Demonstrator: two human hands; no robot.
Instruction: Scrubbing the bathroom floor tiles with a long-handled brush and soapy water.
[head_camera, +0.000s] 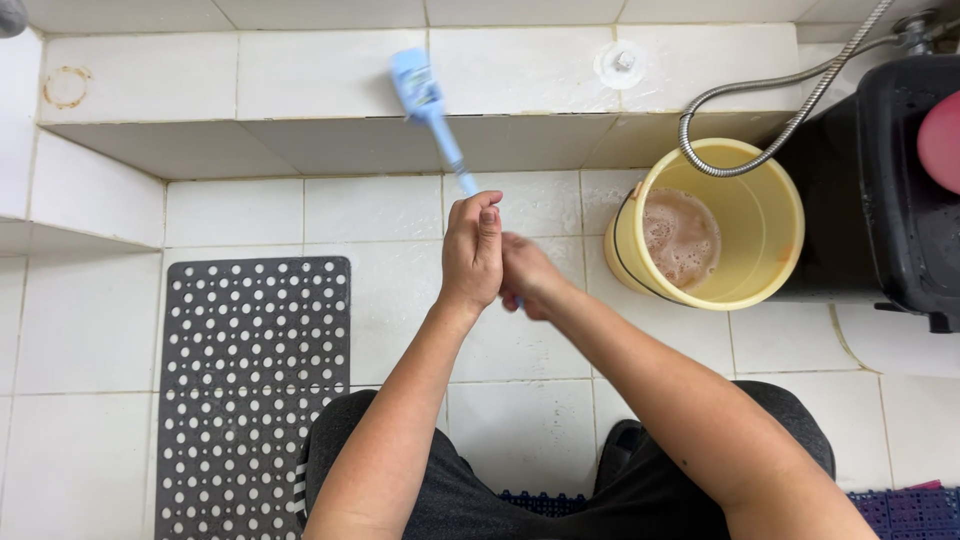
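A light blue long-handled brush (430, 115) is gripped by both hands: the left hand (472, 250) is closed around the handle, the right hand (528, 275) is closed just behind it. The brush head is pressed on the white tiled ledge (300, 75), near a yellow bucket (770, 215).

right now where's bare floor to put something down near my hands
Bare tile lies between the perforated mat and the yellow bucket, just ahead of the left hand and right hand gripping the blue brush. The white ledge left of the brush head is also open. The right side is crowded: bucket, metal hose, black container.
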